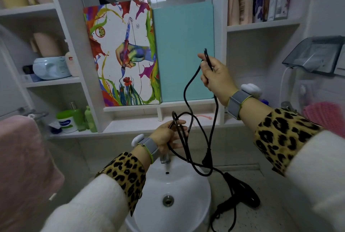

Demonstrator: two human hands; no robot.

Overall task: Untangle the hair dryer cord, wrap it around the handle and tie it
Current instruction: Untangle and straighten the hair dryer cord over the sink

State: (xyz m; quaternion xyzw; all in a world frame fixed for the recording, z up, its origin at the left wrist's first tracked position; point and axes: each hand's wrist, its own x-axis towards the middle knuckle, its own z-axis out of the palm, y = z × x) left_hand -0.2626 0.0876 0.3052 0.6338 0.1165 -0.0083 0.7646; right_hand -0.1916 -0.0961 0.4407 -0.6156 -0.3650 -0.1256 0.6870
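Observation:
A black hair dryer [240, 192] lies on the counter to the right of the sink, its cord [186, 89] rising in loose crossing loops. My right hand [216, 76] is raised in front of the teal panel and pinches a stretch of the cord. Lower down, just above the tap, my left hand [168, 136] grips another loop of the same cord. A loop hangs between the two hands, and more cord trails off the counter edge below the dryer. The plug [207, 159] dangles over the sink's right side.
A white round sink [196, 207] with a chrome tap [165, 158] sits below my hands. Shelves with bottles and jars stand left [65, 119] and right. A colourful panel [123, 54] and teal panel [183, 48] lean at the back. A pink towel [22, 166] hangs left.

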